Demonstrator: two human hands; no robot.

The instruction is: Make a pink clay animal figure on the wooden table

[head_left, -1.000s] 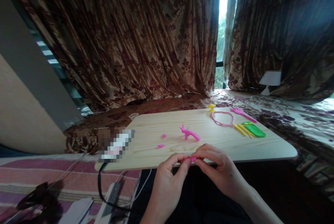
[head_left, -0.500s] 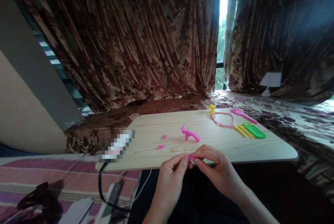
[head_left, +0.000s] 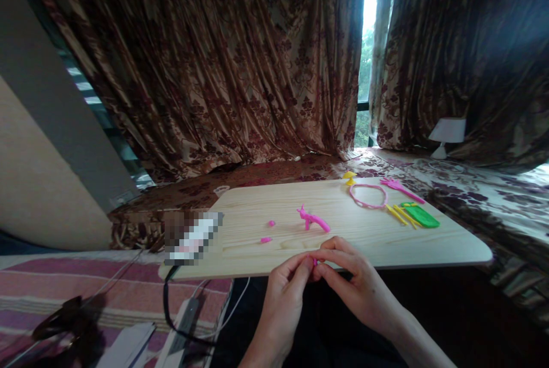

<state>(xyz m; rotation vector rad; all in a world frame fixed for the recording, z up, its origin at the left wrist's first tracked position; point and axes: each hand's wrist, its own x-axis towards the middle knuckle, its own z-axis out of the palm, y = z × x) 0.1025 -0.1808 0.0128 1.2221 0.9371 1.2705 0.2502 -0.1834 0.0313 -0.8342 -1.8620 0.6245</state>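
Observation:
A small piece of pink modelling clay [head_left: 315, 262] is pinched between my two hands at the table's near edge. My left hand [head_left: 288, 288] grips it with thumb and forefinger; the fingertips of my right hand [head_left: 349, 273] press on it from the other side. Most of the piece is hidden by the fingers. Just beyond, a pink clay figure [head_left: 315, 221] with a long, rod-like body stands on the light wooden table [head_left: 249, 202]. To its left lie a small pink ball [head_left: 271, 223] and a short pink lump [head_left: 266, 240].
At the table's right are a pink braided ring [head_left: 352, 203], a yellow mushroom-like piece [head_left: 349, 177], a pink hand-shaped piece [head_left: 402, 189], yellow sticks [head_left: 397, 215] and a green slab [head_left: 422, 216]. A blurred-out object [head_left: 195, 239] with a black cable lies at the left edge.
The pink clay between my fingers has turned and now shows more upright. My left hand has shifted slightly right. The pieces on the table lie as before.

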